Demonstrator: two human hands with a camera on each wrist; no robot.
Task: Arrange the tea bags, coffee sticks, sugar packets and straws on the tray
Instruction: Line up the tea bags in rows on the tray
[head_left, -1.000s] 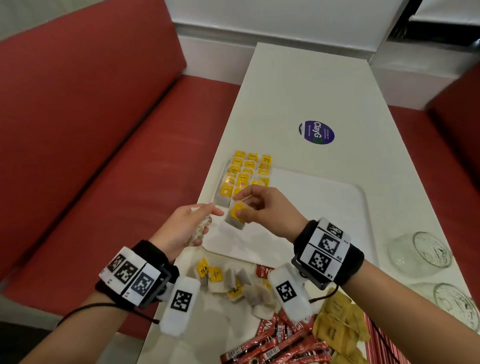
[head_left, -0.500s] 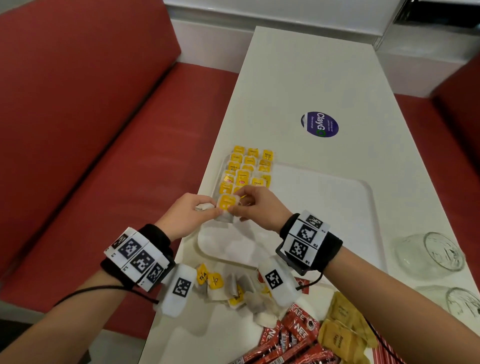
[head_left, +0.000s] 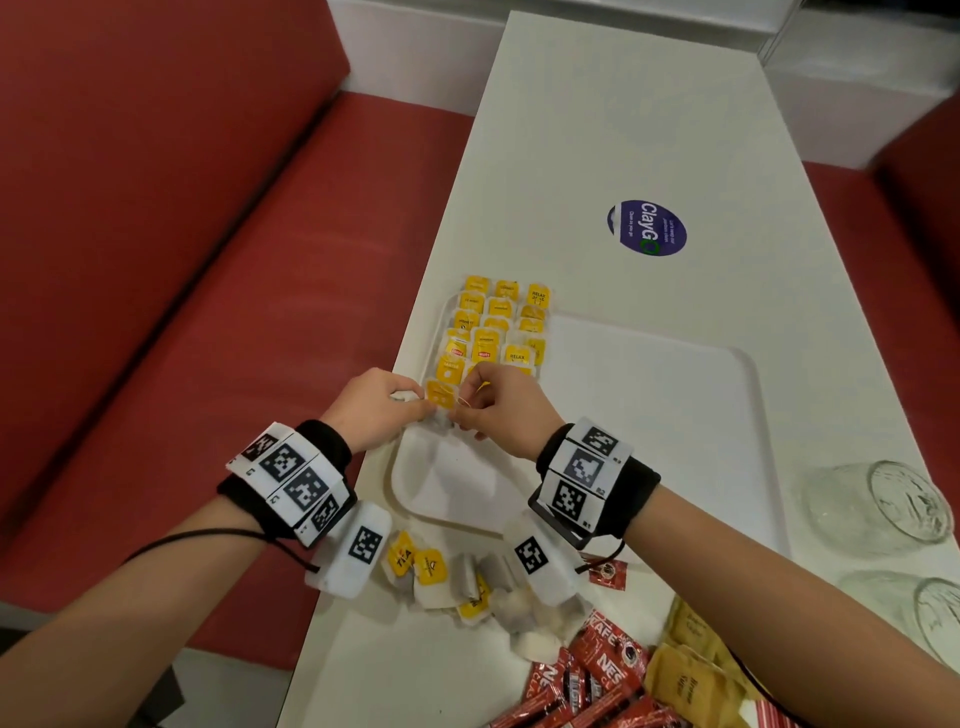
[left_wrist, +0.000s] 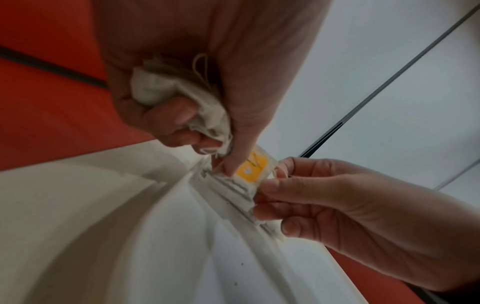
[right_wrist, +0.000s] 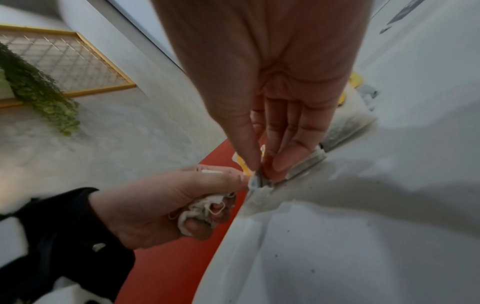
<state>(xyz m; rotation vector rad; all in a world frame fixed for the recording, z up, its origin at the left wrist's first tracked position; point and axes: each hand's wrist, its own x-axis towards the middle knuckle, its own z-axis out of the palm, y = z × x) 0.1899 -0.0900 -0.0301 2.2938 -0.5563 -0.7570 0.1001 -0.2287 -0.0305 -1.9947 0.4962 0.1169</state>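
A white tray (head_left: 649, 415) lies on the white table, with rows of yellow-tagged tea bags (head_left: 493, 332) along its left side. At the near end of those rows, both hands meet over one tea bag (head_left: 440, 397). My right hand (head_left: 498, 408) pinches that tea bag (left_wrist: 250, 170) at its edge between thumb and fingers (right_wrist: 283, 158). My left hand (head_left: 379, 410) touches it with the thumb tip while its curled fingers grip other crumpled tea bags (left_wrist: 168, 90) in the palm (right_wrist: 202, 209).
Loose tea bags (head_left: 447, 577) lie on the table in front of the tray. Red coffee sticks (head_left: 587, 680) and brown sugar packets (head_left: 685, 675) sit at the near right. Two glasses (head_left: 878, 504) stand at the right edge. A red bench runs along the left.
My right hand has carried the tea bag down from above the tray to the end of the rows. My left hand has moved in beside it and now touches it.
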